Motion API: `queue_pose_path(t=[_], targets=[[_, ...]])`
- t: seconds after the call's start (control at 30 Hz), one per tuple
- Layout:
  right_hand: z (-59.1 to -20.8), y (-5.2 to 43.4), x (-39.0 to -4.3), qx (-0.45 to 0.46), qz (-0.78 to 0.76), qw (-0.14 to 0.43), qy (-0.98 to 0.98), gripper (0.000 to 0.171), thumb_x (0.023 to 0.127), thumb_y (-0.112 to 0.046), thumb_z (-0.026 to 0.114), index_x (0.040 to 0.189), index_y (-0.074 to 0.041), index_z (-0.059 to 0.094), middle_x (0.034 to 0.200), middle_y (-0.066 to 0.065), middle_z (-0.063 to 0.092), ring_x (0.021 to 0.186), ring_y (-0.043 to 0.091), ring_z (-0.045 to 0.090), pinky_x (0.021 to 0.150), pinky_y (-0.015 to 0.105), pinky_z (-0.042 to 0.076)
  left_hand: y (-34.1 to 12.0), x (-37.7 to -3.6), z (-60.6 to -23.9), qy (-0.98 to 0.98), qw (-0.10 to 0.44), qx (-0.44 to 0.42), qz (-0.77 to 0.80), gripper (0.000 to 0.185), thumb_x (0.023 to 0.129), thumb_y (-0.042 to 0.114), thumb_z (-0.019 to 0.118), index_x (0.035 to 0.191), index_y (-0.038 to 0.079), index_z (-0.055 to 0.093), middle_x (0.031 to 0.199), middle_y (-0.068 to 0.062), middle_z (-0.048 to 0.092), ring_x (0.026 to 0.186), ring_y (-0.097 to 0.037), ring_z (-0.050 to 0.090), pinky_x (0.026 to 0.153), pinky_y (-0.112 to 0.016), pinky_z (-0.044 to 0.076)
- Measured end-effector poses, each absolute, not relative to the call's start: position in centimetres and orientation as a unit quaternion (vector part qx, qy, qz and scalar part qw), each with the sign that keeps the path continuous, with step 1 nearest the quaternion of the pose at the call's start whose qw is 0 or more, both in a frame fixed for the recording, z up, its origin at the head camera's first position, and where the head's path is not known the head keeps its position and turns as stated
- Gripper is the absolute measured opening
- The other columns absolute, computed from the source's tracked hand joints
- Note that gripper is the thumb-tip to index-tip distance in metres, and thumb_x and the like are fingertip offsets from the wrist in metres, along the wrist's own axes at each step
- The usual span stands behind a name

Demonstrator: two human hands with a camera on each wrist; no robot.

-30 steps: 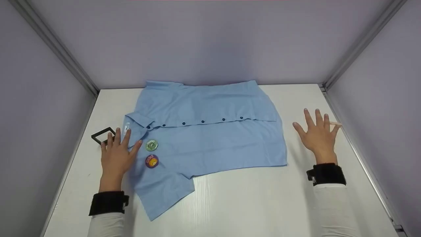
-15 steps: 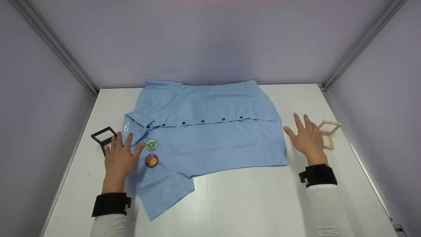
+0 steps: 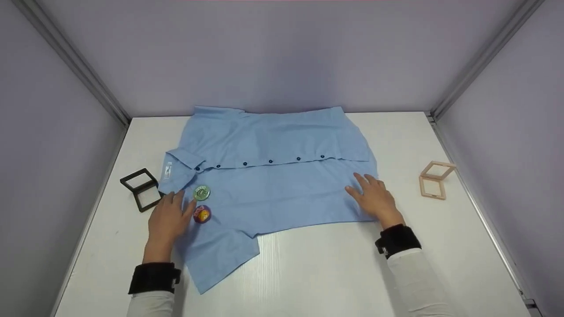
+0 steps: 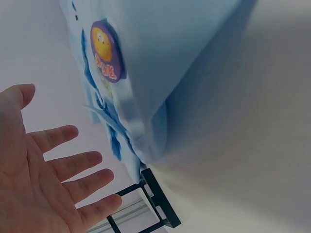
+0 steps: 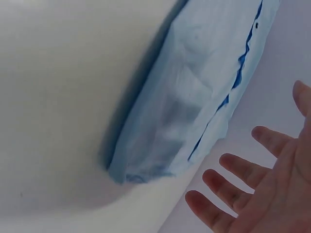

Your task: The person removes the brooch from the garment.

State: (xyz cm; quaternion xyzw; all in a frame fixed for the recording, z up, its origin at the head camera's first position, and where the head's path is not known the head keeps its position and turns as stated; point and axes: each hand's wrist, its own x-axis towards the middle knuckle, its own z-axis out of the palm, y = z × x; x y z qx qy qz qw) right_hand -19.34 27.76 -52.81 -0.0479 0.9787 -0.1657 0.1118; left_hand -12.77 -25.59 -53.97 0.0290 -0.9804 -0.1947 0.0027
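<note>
A light blue shirt [image 3: 286, 189] with dark buttons lies spread on its side, collar to the left. Two round pin badges, one green [image 3: 202, 193] and one purple with a yellow figure [image 3: 202, 214], sit on it near the collar. Above the shirt's left edge my left hand [image 3: 167, 220] hovers with its fingers spread, beside a black hinged frame [image 3: 147, 193]. My right hand [image 3: 374, 198] is over the hem end at the right, fingers apart and holding nothing. In both wrist views the palms face the camera, apart from the cloth.
An opened light wooden hinged frame [image 3: 433, 187] stands at the right of the white table [image 3: 317, 273]. Grey-lilac panels [image 3: 282, 53] wall in the back and both sides. The shirt's far edge lies close to the back panel.
My right hand has moved left from the wooden frame to over the shirt's hem, uncovering that frame. My left hand has shifted slightly right and nearer, showing more of the black frame.
</note>
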Motion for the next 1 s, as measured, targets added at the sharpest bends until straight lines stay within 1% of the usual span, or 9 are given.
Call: queue_pose_path(t=[0.17, 0.27, 0.37, 0.47, 0.7, 0.83, 1.0], targets=[[-53.6, 25.0, -19.0, -0.083, -0.141, 0.134, 0.977, 0.069, 0.097, -0.053, 0.052, 0.150, -0.009, 0.041, 0.152, 0.026, 0.031, 0.137, 0.049, 0.027, 0.104, 0.068, 0.029, -25.6, -12.4, -54.4, -0.981, -0.022, 0.029, -0.192, 0.054, 0.102, 0.031, 0.043, 0.134, -0.011, 0.049, 0.137, -0.038, 0.042, 0.128, -0.054, 0.037, 0.105, -0.062, 0.030], [-54.1, 23.5, -18.8, -0.104, -0.126, 0.141, 0.976, 0.065, 0.095, -0.047, 0.058, 0.148, -0.011, 0.044, 0.153, 0.024, 0.031, 0.138, 0.047, 0.027, 0.104, 0.067, 0.029, -25.5, -12.1, -54.6, -0.980, -0.035, 0.030, -0.191, 0.050, 0.101, 0.027, 0.045, 0.134, -0.010, 0.050, 0.137, -0.037, 0.042, 0.128, -0.054, 0.037, 0.105, -0.063, 0.030], [-54.5, 22.4, -18.9, -0.111, -0.120, 0.148, 0.975, 0.064, 0.095, -0.045, 0.060, 0.149, -0.014, 0.044, 0.155, 0.022, 0.029, 0.140, 0.046, 0.024, 0.105, 0.067, 0.027, -25.7, -11.8, -54.9, -0.981, -0.040, 0.024, -0.190, 0.048, 0.099, 0.024, 0.049, 0.133, -0.009, 0.051, 0.138, -0.036, 0.043, 0.129, -0.054, 0.036, 0.105, -0.064, 0.029], [-54.8, 21.6, -19.0, -0.109, -0.119, 0.160, 0.974, 0.065, 0.094, -0.044, 0.062, 0.150, -0.016, 0.043, 0.156, 0.021, 0.026, 0.142, 0.046, 0.020, 0.105, 0.070, 0.024, -25.9, -11.6, -55.3, -0.981, -0.043, 0.020, -0.189, 0.047, 0.096, 0.021, 0.052, 0.133, -0.008, 0.052, 0.138, -0.035, 0.043, 0.129, -0.054, 0.036, 0.104, -0.065, 0.029], [-55.1, 21.6, -19.2, -0.090, -0.128, 0.188, 0.970, 0.070, 0.093, -0.044, 0.065, 0.152, -0.020, 0.038, 0.160, 0.019, 0.018, 0.144, 0.046, 0.012, 0.095, 0.082, 0.019, -26.1, -11.4, -56.0, -0.979, -0.056, 0.023, -0.192, 0.052, 0.091, 0.018, 0.058, 0.135, -0.008, 0.050, 0.140, -0.036, 0.040, 0.130, -0.055, 0.034, 0.104, -0.065, 0.029], [-55.3, 22.2, -19.3, -0.091, -0.135, 0.188, 0.969, 0.071, 0.092, -0.046, 0.065, 0.153, -0.021, 0.037, 0.160, 0.018, 0.016, 0.145, 0.045, 0.011, 0.095, 0.082, 0.016, -25.8, -11.4, -56.3, -0.979, -0.058, 0.024, -0.194, 0.053, 0.091, 0.019, 0.059, 0.136, -0.008, 0.050, 0.141, -0.036, 0.039, 0.131, -0.055, 0.034, 0.105, -0.065, 0.028], [-55.4, 23.5, -19.5, -0.092, -0.144, 0.192, 0.966, 0.073, 0.092, -0.045, 0.066, 0.154, -0.020, 0.036, 0.161, 0.018, 0.016, 0.145, 0.044, 0.010, 0.096, 0.082, 0.014, -25.0, -11.6, -56.4, -0.981, -0.063, 0.022, -0.182, 0.053, 0.092, 0.021, 0.059, 0.136, -0.007, 0.050, 0.141, -0.036, 0.039, 0.130, -0.056, 0.034, 0.105, -0.068, 0.025]])
